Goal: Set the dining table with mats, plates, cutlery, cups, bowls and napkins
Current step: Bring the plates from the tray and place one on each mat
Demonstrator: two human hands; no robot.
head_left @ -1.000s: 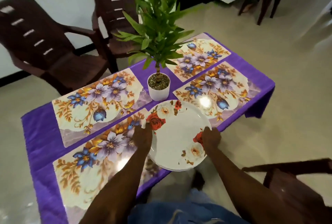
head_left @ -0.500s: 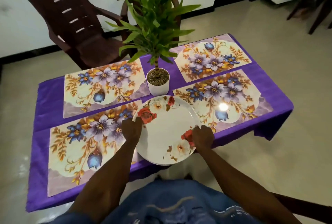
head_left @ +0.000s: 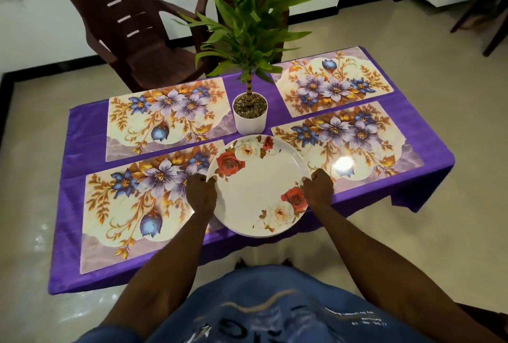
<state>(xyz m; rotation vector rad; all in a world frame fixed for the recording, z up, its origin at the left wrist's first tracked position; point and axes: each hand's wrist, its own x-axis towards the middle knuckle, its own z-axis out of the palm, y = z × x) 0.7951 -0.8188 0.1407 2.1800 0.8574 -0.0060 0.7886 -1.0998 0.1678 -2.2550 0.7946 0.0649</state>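
Observation:
A stack of white plates with red and cream roses (head_left: 258, 186) sits over the near middle of the table, between the two near mats. My left hand (head_left: 200, 195) grips its left rim and my right hand (head_left: 319, 191) grips its right rim. Several floral place mats lie on the purple tablecloth (head_left: 82, 128): near left mat (head_left: 132, 205), far left mat (head_left: 165, 117), near right mat (head_left: 351, 144), far right mat (head_left: 332, 81). The plates overlap the inner edges of both near mats. How many plates are stacked I cannot tell.
A potted green plant in a white pot (head_left: 249, 117) stands at the table's middle, just beyond the plates. A dark brown plastic chair (head_left: 129, 29) stands behind the table at the far left. Another chair's legs (head_left: 489, 21) show at the far right.
My view has swung to face the table more squarely. Both hands keep their grip on the plates, which stay over the near middle of the table.

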